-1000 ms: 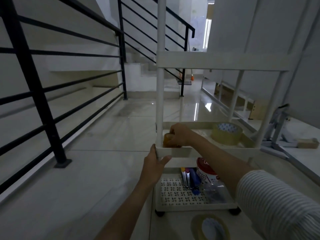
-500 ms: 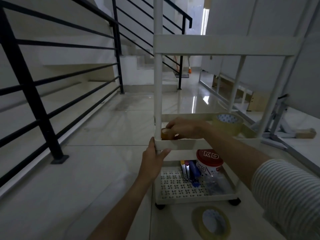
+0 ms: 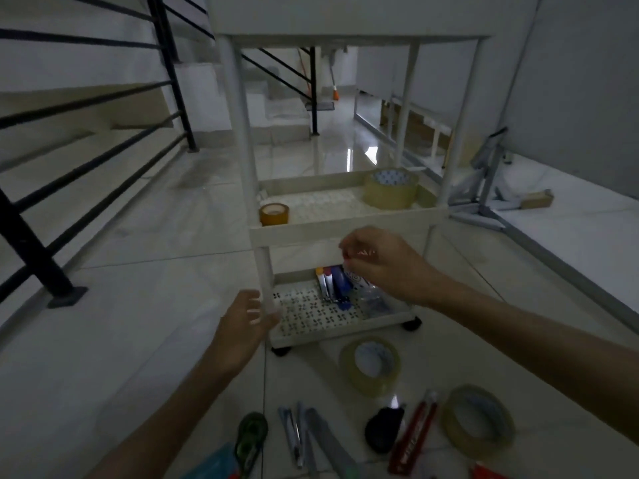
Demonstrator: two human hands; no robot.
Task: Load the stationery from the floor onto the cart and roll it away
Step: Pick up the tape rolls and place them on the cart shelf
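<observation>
Three tiers make up the white plastic cart [image 3: 340,227], its trays perforated and carried on slim round posts, with black wheels underneath. The middle tray holds a small amber tape roll [image 3: 274,214] at the corner above the left hand and a broad clear tape roll [image 3: 390,189] at the far corner, beyond the right hand. The bottom tray holds a cluster of pens [image 3: 330,283] and a round tub, mostly hidden behind the right hand.

The left hand [image 3: 242,328] hangs just beside the cart's near post, fingers spread and relaxed, its grip released. The right hand [image 3: 377,262] hovers in front of the middle tray's rim, fingers loosely curled and holding nothing that I can see.

The remaining stationery lies on the glossy tiled floor, below and nearer than both hands: a clear tape roll [image 3: 370,365] just under the right hand, another tape roll [image 3: 479,421] further right, a red utility knife [image 3: 413,433], a black rounded object [image 3: 383,428], some silvery metal tools [image 3: 301,435], and a green correction-tape dispenser [image 3: 250,439] beneath the left forearm.
</observation>
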